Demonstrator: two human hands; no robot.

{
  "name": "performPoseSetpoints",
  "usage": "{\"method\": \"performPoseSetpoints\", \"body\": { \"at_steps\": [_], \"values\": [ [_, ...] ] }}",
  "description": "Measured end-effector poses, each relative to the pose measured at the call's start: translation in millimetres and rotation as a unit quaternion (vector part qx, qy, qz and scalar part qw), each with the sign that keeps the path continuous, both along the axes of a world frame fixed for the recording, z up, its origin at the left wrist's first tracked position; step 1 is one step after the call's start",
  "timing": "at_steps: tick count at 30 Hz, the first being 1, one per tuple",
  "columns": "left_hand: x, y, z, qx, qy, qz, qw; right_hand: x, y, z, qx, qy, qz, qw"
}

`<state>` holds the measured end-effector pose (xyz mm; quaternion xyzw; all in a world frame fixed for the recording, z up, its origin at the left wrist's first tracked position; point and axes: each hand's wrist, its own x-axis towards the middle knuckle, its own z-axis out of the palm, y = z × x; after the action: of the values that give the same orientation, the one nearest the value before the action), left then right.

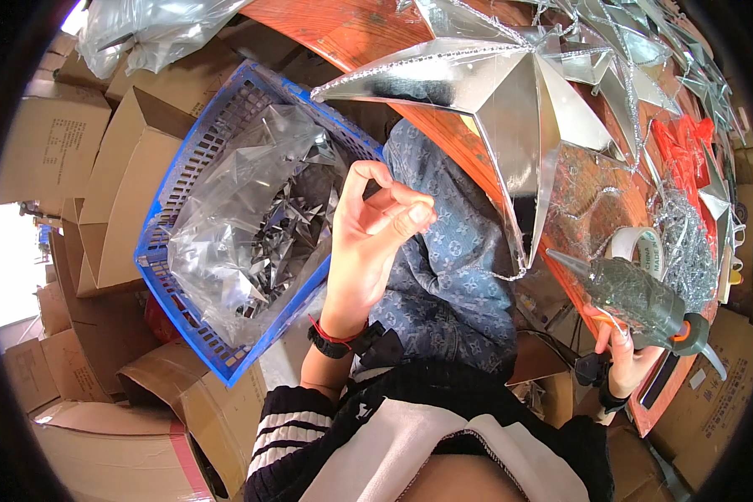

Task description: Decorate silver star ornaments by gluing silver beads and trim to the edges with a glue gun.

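Glue gun point(636, 294) dark green; star point(510, 100) mirror-silver; basket point(213, 360) blue; tabletop point(309, 29) orange-brown; trousers point(452, 251) blue, pale-patterned; sleeve point(293, 435) black, white-striped.

Downward head view (wide fisheye)

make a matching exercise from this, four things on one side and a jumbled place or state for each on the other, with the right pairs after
Column one
1. glue gun
2. clear plastic bag of small silver pieces
3. large silver star
4. left hand

Column two
A. partly beyond the edge of the wooden table
B. curled into a pinch
C. held in the right hand
D. inside the blue basket

Pairs: 1-C, 2-D, 3-A, 4-B
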<state>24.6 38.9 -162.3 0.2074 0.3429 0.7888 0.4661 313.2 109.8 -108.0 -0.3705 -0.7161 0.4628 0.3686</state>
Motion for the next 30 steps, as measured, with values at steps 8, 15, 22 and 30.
{"method": "performPoseSetpoints", "body": {
  "at_steps": [8,15,22,30],
  "values": [
    [0.2,-0.8,2.7,-0.031,0.012,0.011,0.999,4.7,0.1,-4.3,0.009,0.008,-0.005,1.000],
    [1.2,0.1,2.3,-0.028,0.028,0.018,0.999,10.9,-3.3,-13.0,0.025,0.022,-0.025,0.999],
    [2.9,1.8,1.5,-0.048,0.064,0.011,0.997,5.2,-3.7,-4.3,0.019,-0.029,-0.019,0.999],
    [2.0,0.1,-2.7,-0.062,0.081,0.006,0.995,7.4,-1.6,-2.9,0.030,-0.051,0.005,0.998]
  ]
}}
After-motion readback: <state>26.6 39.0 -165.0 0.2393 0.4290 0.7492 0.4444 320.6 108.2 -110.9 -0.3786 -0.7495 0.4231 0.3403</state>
